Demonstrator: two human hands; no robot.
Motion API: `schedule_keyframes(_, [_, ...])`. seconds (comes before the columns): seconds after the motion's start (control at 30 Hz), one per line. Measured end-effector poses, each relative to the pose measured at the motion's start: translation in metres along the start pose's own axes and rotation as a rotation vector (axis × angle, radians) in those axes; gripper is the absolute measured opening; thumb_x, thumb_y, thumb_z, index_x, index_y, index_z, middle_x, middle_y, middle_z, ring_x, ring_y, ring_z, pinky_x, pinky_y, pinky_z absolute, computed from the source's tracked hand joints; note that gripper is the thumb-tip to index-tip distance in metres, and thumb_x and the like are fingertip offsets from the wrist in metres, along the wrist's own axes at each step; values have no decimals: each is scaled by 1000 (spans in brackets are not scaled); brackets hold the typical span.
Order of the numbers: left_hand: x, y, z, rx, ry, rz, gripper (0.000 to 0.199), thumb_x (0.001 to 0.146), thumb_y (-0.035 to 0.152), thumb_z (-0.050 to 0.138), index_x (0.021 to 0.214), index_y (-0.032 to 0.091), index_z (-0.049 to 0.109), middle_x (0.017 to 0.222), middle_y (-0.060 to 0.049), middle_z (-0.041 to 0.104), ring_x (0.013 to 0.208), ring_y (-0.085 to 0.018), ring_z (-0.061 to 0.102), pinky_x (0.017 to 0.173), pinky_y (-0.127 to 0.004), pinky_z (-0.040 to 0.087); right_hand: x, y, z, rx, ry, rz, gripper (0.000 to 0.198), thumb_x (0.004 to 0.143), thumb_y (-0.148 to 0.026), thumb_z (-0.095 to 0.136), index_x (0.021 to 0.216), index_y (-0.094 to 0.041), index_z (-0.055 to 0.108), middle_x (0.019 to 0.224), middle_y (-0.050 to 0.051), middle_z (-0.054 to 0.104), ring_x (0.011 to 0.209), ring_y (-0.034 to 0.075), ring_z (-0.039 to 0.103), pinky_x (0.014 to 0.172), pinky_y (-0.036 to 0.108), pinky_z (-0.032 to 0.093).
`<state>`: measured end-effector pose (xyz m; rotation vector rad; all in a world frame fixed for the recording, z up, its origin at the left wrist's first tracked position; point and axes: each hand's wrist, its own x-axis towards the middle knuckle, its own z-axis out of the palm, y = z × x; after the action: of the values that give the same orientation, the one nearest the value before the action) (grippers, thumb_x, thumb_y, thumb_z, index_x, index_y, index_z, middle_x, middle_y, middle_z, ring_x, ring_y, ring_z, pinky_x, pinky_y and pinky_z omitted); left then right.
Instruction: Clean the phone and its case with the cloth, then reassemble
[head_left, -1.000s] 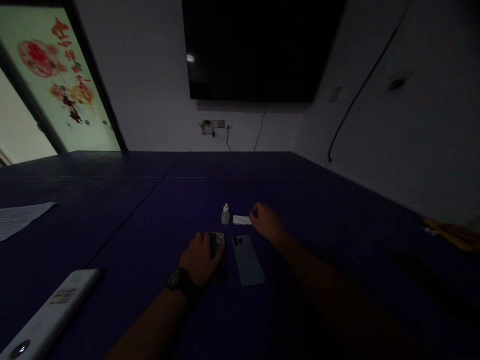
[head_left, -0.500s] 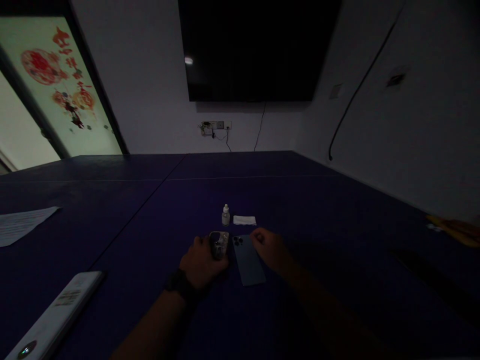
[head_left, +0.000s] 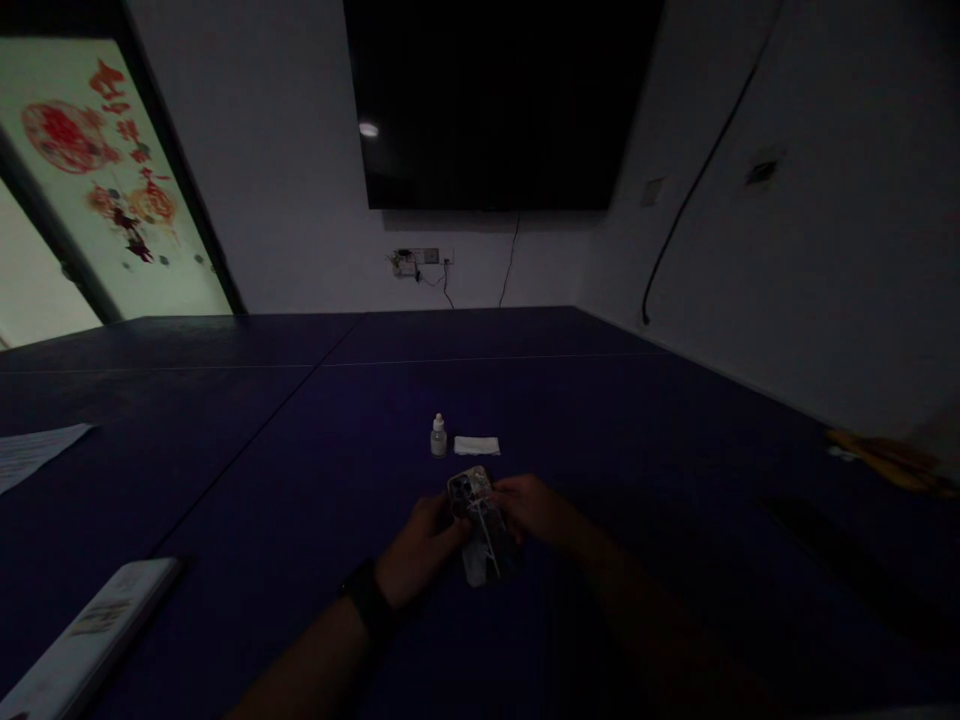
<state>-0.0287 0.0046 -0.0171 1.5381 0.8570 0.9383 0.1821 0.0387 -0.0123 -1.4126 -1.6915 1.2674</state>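
Note:
A patterned phone case (head_left: 486, 528) lies over the back of a phone, whose camera lenses (head_left: 461, 487) show through the cutout at the upper left. My left hand (head_left: 421, 545), with a dark watch on its wrist, grips the left edge, thumb across the case. From the other side, my right hand (head_left: 532, 507) pinches the upper right edge. Whether the case is fully seated round the phone I cannot tell. Just beyond stand a small dropper bottle (head_left: 439, 438) with a white cap and a folded white cloth (head_left: 477, 445).
The dark blue table (head_left: 360, 400) reaches to the wall. At left lie a long white box (head_left: 97, 625) and a sheet of paper (head_left: 37, 455). A dark flat object (head_left: 817, 540) and something yellow (head_left: 889, 460) are at right. A large screen (head_left: 502, 100) hangs on the wall.
My left hand has brought the case rightward onto the phone, which lay bare on the table before. My right hand has closed on its right edge. The view has shifted slightly.

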Motion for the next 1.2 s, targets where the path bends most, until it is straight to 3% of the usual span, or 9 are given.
schedule_keyframes(0.13, [-1,6,0,-19,-53,-127,48,84,46,69,120,15,69,91,-9,72,72,-19,63,65,-29,50,-2,4,1,-88,23,37,25,90,-36,64,75,-17,67,50,-3,61,39,11,55,39,19,40])
schedule_keyframes(0.23, [-2,8,1,-55,-22,-229,49,85,44,67,125,15,67,94,-9,71,67,-15,60,56,-25,46,-2,6,3,-154,73,60,20,91,-35,63,86,-16,70,59,-1,68,41,12,58,39,20,41])
schedule_keyframes(0.43, [0,6,1,-184,28,-319,42,84,45,68,111,13,72,96,-10,72,79,-15,64,65,-24,47,-2,7,6,-299,182,112,24,92,-34,63,105,-15,69,78,7,75,51,16,66,42,22,44])
schedule_keyframes(0.6, [2,15,-2,-291,74,-397,37,78,44,72,96,12,74,88,-11,73,76,-16,66,68,-26,48,-4,1,10,-417,219,78,17,87,-32,68,93,-16,74,86,10,78,73,19,73,56,23,44])
schedule_keyframes(0.7, [0,24,2,-384,69,-358,32,79,41,69,90,12,76,90,-12,75,80,-18,67,77,-28,50,-5,-1,12,-443,215,56,16,83,-30,72,91,-17,76,89,10,78,80,22,73,61,25,43])
schedule_keyframes(0.9, [-5,34,15,-560,50,-286,28,77,35,69,90,11,77,94,-15,78,103,-28,69,99,-38,46,-7,-1,14,-379,186,49,16,81,-31,73,89,-18,77,88,10,79,80,24,74,62,27,43])
schedule_keyframes(1.2, [-1,33,21,-619,90,-317,23,71,31,76,82,11,72,92,-15,77,99,-29,71,87,-34,49,-2,8,21,-99,173,37,17,82,-30,70,93,-17,71,96,9,79,87,24,75,72,30,53])
